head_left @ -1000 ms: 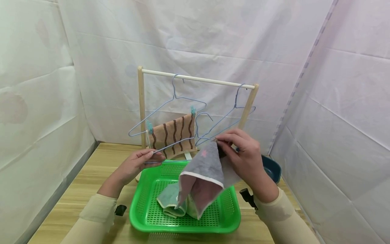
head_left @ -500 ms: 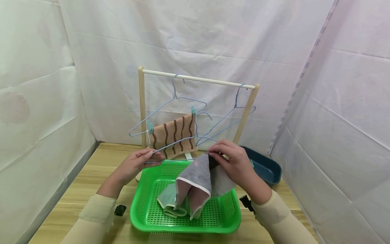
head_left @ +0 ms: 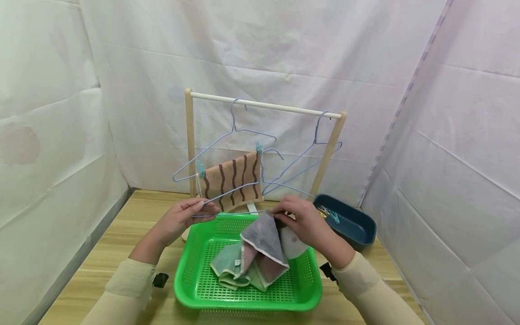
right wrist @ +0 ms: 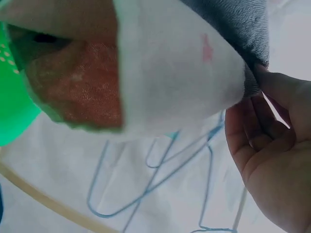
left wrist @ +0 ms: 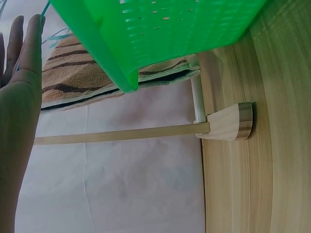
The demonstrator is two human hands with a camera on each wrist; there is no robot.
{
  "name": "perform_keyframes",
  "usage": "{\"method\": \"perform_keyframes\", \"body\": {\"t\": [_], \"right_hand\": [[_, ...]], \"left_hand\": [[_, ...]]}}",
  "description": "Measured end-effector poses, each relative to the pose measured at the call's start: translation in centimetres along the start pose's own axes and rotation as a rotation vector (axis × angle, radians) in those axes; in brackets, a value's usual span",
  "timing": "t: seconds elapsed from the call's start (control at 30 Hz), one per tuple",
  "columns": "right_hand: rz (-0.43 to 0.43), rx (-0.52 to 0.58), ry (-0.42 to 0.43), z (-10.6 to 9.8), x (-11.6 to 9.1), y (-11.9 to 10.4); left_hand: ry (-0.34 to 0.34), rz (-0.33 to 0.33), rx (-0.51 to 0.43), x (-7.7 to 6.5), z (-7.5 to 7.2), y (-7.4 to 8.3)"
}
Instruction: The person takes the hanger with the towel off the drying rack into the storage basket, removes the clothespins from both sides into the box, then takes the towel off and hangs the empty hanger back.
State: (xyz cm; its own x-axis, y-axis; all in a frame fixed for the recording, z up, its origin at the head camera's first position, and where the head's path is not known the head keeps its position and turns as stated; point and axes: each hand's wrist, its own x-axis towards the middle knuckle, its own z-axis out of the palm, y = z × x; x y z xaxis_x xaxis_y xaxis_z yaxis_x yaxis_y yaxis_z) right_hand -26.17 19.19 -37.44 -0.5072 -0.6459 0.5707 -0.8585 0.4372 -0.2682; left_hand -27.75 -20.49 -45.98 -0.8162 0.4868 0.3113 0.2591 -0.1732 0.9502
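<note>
My left hand [head_left: 184,214] grips the left end of a blue wire hanger [head_left: 231,191], held above the green basket [head_left: 248,305]. With thumb and fingers, my right hand [head_left: 302,222] pinches a grey towel [head_left: 262,235] near the hanger's lower bar. The towel droops into the basket, its pinkish underside showing. In the right wrist view, its pale side [right wrist: 165,73] with a pink mark hangs from the pinching fingertips. Whether the towel passes over the bar is hidden by the right hand. A pale green towel [head_left: 225,259] lies in the basket, partly covered by the grey one.
Behind stands a wooden drying rack [head_left: 264,105] with two blue hangers on its rail. A brown-striped towel [head_left: 231,180] hangs from the left one by teal clips [head_left: 258,147]. A dark blue tray [head_left: 357,230] with several clothespins [head_left: 334,217] sits at the right.
My right hand has moved left and down along the hanger with the grey towel, which sinks further into the basket. The tray has come into view. My left hand stays put.
</note>
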Motion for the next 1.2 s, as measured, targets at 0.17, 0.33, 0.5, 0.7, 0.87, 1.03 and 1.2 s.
{"method": "perform_keyframes", "body": {"t": [0.17, 0.33, 0.5, 0.7, 0.87, 1.03, 1.2], "right_hand": [[0.052, -0.012, -0.083, 1.0, -0.4, 0.7], [0.112, -0.007, -0.168, 1.9, -0.8, 1.3], [0.153, 0.031, -0.229, 2.8, -1.0, 1.7], [0.163, 0.032, -0.278, 3.9, -0.5, 2.2], [0.162, -0.016, -0.345, 5.3, 0.2, 2.7], [0.173, -0.016, -0.423, 6.7, 0.3, 3.1], [0.221, -0.004, -0.482, 7.6, 0.2, 3.6]], "left_hand": [[0.003, -0.001, 0.009, -0.1, 0.0, 0.0], [-0.002, 0.004, 0.000, 0.0, 0.0, 0.0], [-0.003, 0.007, -0.010, 0.0, 0.1, 0.0], [0.002, 0.005, 0.008, 0.0, 0.1, 0.0], [-0.001, 0.004, 0.010, 0.0, 0.1, 0.1], [0.000, 0.009, 0.002, -0.1, 0.1, 0.1], [-0.009, 0.020, -0.001, -0.2, -0.1, 0.1]]}}
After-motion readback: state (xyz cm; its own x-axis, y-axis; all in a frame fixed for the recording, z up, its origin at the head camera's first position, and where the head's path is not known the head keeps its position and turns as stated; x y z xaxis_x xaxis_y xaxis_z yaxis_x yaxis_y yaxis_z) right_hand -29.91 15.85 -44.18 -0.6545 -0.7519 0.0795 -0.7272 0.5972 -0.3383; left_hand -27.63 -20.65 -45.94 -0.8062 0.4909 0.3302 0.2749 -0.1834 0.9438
